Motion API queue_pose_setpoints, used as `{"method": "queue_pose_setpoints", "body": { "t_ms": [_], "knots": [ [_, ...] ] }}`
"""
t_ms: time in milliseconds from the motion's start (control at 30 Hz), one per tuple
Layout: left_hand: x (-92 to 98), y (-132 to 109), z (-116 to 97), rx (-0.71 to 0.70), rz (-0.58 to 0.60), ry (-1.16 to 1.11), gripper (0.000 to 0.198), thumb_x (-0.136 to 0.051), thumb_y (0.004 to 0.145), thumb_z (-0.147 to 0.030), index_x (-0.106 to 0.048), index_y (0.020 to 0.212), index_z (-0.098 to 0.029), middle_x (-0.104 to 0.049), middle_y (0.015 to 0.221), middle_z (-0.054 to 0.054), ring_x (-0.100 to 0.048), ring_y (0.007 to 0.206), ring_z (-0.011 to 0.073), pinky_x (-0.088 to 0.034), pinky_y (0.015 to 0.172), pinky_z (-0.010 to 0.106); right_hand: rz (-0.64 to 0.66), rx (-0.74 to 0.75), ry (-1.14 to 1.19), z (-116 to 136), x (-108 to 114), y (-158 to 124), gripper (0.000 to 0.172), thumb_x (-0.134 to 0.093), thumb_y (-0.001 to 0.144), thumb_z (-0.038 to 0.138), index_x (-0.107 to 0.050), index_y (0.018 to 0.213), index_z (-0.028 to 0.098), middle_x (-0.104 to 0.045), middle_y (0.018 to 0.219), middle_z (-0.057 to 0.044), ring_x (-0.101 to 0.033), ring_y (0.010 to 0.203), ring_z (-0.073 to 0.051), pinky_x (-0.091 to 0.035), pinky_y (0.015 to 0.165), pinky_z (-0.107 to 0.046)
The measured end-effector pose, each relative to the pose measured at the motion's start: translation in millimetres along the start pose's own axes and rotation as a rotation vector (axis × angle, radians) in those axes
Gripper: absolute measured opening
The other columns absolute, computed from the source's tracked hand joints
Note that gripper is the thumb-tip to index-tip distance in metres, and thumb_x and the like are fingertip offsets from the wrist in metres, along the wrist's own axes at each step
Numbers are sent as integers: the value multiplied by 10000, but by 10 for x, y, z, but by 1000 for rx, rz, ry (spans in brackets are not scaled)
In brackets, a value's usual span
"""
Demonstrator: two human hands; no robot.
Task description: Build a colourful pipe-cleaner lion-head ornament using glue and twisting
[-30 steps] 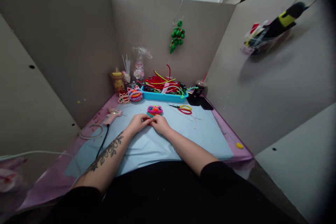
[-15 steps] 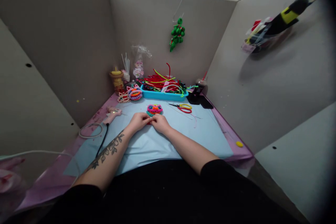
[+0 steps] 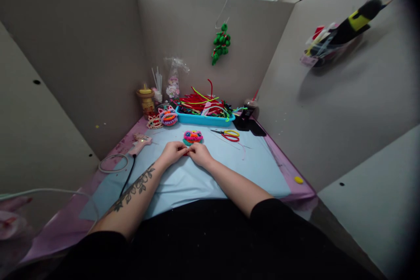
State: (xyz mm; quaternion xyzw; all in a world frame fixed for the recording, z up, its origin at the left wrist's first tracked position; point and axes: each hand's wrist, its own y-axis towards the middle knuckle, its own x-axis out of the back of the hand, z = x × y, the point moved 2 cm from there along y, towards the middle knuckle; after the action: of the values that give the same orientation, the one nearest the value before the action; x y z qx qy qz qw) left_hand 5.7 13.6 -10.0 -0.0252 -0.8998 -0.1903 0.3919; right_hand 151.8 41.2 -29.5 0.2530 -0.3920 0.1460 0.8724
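My left hand (image 3: 173, 152) and my right hand (image 3: 199, 154) meet over the blue sheet, fingertips pinched together. Between them a small red piece (image 3: 186, 154) shows, mostly hidden by the fingers; its kind is too small to tell. Just beyond the fingertips lies a fuzzy animal face (image 3: 193, 137) in pink, orange and teal, with two blue eyes; its lower edge is partly covered by my hands. Pliers or scissors (image 3: 230, 135) with one red and one yellow handle rest to the right of it.
A blue tray (image 3: 205, 119) heaped with pipe cleaners (image 3: 200, 104) stands at the back. Two finished-looking fuzzy faces (image 3: 168, 116) sit beside it. A pink glue gun (image 3: 141, 142) with its cable lies left. Dark flat phones (image 3: 257, 127) and a drink cup (image 3: 251, 107) are back right.
The camera view has shifted very slightly. Both hands stay pinched together at the same spot, with only tiny finger movement.
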Motion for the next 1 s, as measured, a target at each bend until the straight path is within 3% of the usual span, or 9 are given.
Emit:
{"method": "queue_pose_setpoints", "body": {
  "t_ms": [200,400,600,1000],
  "knots": [
    [-4,6,8,-16,9,2,223,-563,779,-319,-719,748,-163,-713,730,34,-604,674,155,-423,638,236,-4,3,6,5,2,0,94,-624,758,182,-701,704,173,-611,709,-28,-534,694,-146,-375,646,-238],
    [87,-54,72,24,-38,-7,264,-593,750,-338,-717,899,-159,-724,868,62,-610,716,167,-443,668,250,-12,-6,17,-21,-22,4,112,-639,735,176,-653,625,166,-578,677,-6,-506,653,-128,-344,610,-229],
    [52,-77,88,-27,95,115,222,-549,780,-292,-731,779,-164,-708,739,55,-595,657,157,-394,603,232,-22,15,24,-27,-40,-3,109,-624,741,163,-641,633,168,-553,678,2,-499,673,-128,-340,625,-230],
    [35,-63,65,-15,99,86,215,-550,763,-272,-727,763,-150,-706,745,58,-596,672,166,-392,620,238,10,62,51,-22,-44,15,120,-603,760,170,-649,650,168,-553,705,-7,-517,710,-135,-360,650,-228]
  ]
}}
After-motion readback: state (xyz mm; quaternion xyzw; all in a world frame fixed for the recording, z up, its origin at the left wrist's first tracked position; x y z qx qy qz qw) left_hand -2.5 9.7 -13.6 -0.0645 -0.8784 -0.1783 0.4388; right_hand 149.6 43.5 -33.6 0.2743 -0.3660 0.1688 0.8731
